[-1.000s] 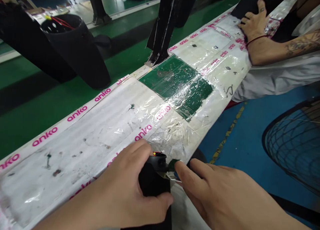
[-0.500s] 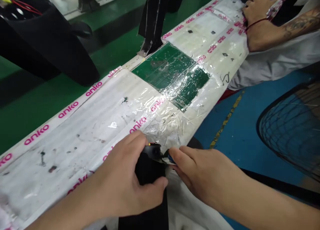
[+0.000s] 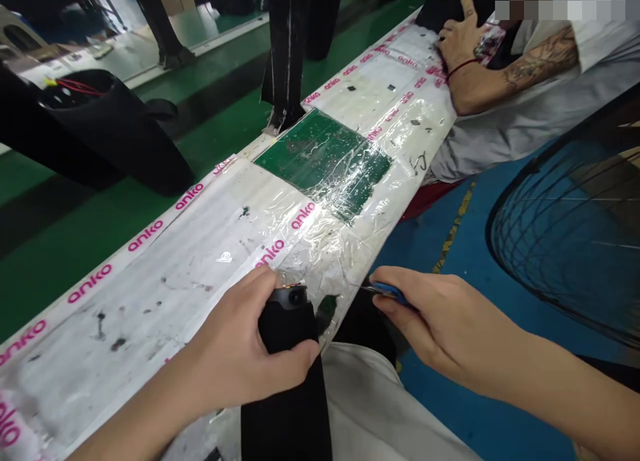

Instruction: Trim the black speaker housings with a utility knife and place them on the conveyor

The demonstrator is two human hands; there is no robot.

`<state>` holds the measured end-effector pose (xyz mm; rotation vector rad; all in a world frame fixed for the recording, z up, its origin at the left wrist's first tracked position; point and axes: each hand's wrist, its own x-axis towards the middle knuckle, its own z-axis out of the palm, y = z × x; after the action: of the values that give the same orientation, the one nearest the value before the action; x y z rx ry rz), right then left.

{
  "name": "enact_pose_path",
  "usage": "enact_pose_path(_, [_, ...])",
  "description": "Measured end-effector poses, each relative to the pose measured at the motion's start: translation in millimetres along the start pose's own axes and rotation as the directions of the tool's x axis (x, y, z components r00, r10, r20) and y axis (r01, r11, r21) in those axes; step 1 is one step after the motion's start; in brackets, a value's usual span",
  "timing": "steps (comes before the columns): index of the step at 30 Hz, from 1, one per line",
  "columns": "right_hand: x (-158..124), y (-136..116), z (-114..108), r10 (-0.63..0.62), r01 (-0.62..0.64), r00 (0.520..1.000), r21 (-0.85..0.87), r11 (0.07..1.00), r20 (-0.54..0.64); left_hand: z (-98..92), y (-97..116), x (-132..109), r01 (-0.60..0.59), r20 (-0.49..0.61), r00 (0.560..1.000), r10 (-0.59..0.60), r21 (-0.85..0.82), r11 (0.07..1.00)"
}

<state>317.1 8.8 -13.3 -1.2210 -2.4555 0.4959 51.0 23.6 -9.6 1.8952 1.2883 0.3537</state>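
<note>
My left hand [image 3: 235, 354] is wrapped round the top of a long black plastic part [image 3: 290, 381] at the near edge of the taped white bench [image 3: 165, 274]. The part's round end, with a speck of red and yellow at its tip, rests against the bench edge. My right hand [image 3: 440, 321] is to the right of it, off the bench, pinching a small blue-handled tool [image 3: 387, 291] with a thin metal tip pointing left. The tool is a short way from the part and not touching it.
A green mat [image 3: 325, 161] under clear film lies in the bench's middle. Another person's hand [image 3: 457, 37] and tattooed forearm rest at the far end. Black moulded shells [image 3: 115, 134] stand on the green floor left. A wire fan guard [image 3: 575, 227] sits right, over blue floor.
My right hand has pulled back to the right, away from the black part's end, with the blue tool now showing. My left hand has kept its hold. The view shifted slightly.
</note>
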Motion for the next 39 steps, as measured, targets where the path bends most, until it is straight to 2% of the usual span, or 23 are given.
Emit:
enact_pose_path(3, [-9, -10, 3, 0.039, -0.037, 0.998, 0.047, 0.998, -0.039, -8.8, -3, -7, 0.036, 0.062, 0.998, -0.034, -0.042, 0.998])
enact_pose_path(5, [-11, -25, 10, 0.104, -0.098, 0.994, 0.165, 0.981, -0.033, -21.4, -10, -11, 0.063, 0.199, 0.979, -0.039, -0.115, 0.991])
enact_pose_path(6, [-12, -33, 15, 0.168, -0.16, 0.986, 0.281, 0.946, -0.002, -28.5, -16, -12, 0.074, 0.273, 0.961, -0.032, -0.146, 0.987])
enact_pose_path(8, [-13, -50, 24, 0.317, -0.347, 0.936, 0.532, 0.772, 0.151, -40.5, -30, -11, 0.068, 0.373, 0.928, 0.007, -0.186, 0.98])
enact_pose_path(11, [-14, -64, 36, 0.507, -0.614, 0.767, 0.68, 0.401, 0.393, -43.3, -46, -2, -0.035, 0.341, 0.933, 0.119, -0.241, 0.97])
enact_pose_path(13, [-16, -64, 42, 0.585, -0.662, 0.664, 0.73, 0.171, 0.465, -34.1, -47, 3, -0.096, 0.261, 0.951, 0.164, -0.254, 0.962])
enact_pose_path(15, [-20, -57, 46, 0.61, -0.63, 0.63, 0.776, 0.039, 0.481, -20.8, -42, 5, -0.087, 0.197, 0.971, 0.138, -0.25, 0.964])
enact_pose_path(19, [-35, -41, 49, 0.612, -0.622, 0.617, 0.783, -0.005, 0.494, -2.1, -32, 0, -0.027, 0.197, 0.976, 0.091, -0.308, 0.951])
enact_pose_path(21, [-41, -36, 50, 0.593, -0.62, 0.613, 0.783, -0.05, 0.522, -0.6, -33, -4, 0.006, 0.234, 0.97, 0.073, -0.318, 0.948])
enact_pose_path(24, [-44, -33, 54, 0.552, -0.603, 0.638, 0.794, -0.074, 0.536, -3.2, -38, -5, 0.05, 0.309, 0.949, 0.063, -0.343, 0.938])
enact_pose_path(27, [-46, -29, 58, 0.524, -0.58, 0.656, 0.807, -0.112, 0.544, -2.8, -39, -1, 0.051, 0.306, 0.949, 0.077, -0.388, 0.92])
enact_pose_path(30, [-49, -23, 61, 0.522, -0.554, 0.666, 0.822, -0.132, 0.533, 4.7, -30, 2, 0.001, 0.205, 0.975, 0.086, -0.388, 0.922])
enact_pose_path(32, [-52, -22, 61, 0.53, -0.54, 0.673, 0.833, -0.125, 0.516, 11.4, -20, 2, -0.069, 0.08, 0.992, 0.101, -0.337, 0.939])
enact_pose_path(34, [-52, -24, 61, 0.533, -0.535, 0.679, 0.837, -0.111, 0.505, 16.6, -10, 0, -0.084, -0.033, 0.996, 0.078, -0.275, 0.958])
enact_pose_path(36, [-51, -29, 63, 0.526, -0.542, 0.684, 0.835, -0.097, 0.506, 18.9, -3, -3, -0.028, -0.084, 0.996, 0.007, -0.243, 0.97])
enact_pose_path(39, [-49, -38, 66, 0.523, -0.543, 0.699, 0.838, -0.054, 0.487, 13.9, 4, -9, 0.094, -0.103, 0.988, -0.112, -0.168, 0.981])
